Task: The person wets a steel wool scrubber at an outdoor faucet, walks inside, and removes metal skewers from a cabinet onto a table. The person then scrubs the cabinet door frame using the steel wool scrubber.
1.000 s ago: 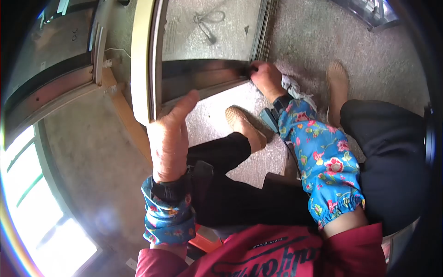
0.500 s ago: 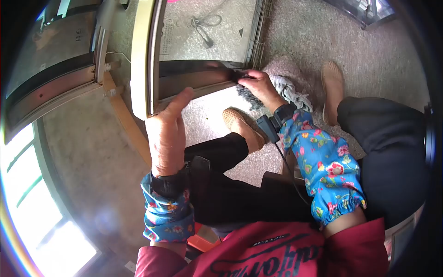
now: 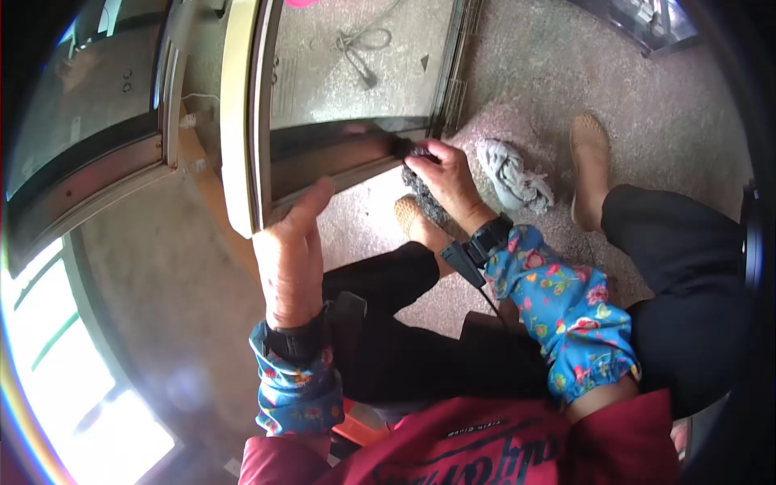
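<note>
A glass-paned door [image 3: 343,162] with a pale outer edge and a dark lower rail stands in front of me. My left hand [image 3: 293,255] is closed around its near lower corner, thumb along the inner side. My right hand [image 3: 446,178] is at the far end of the lower rail, fingers pinched on a dark, speckled, shaggy rag [image 3: 420,194]. Part of that rag hangs below the fingers; the rest is hidden by the hand. Whether the rag touches the rail or the glass, I cannot tell exactly.
A crumpled grey cloth [image 3: 513,176] lies on the speckled floor right of my right hand. A looped cord [image 3: 364,52] shows through the glass. Another dark glass panel [image 3: 89,137] stands at the left, near a wooden strip [image 3: 214,202]. My feet flank the grey cloth.
My right hand has moved slightly left and down along the lower rail with the dark rag. The door appears shifted a little left in view; my left hand keeps its hold.
</note>
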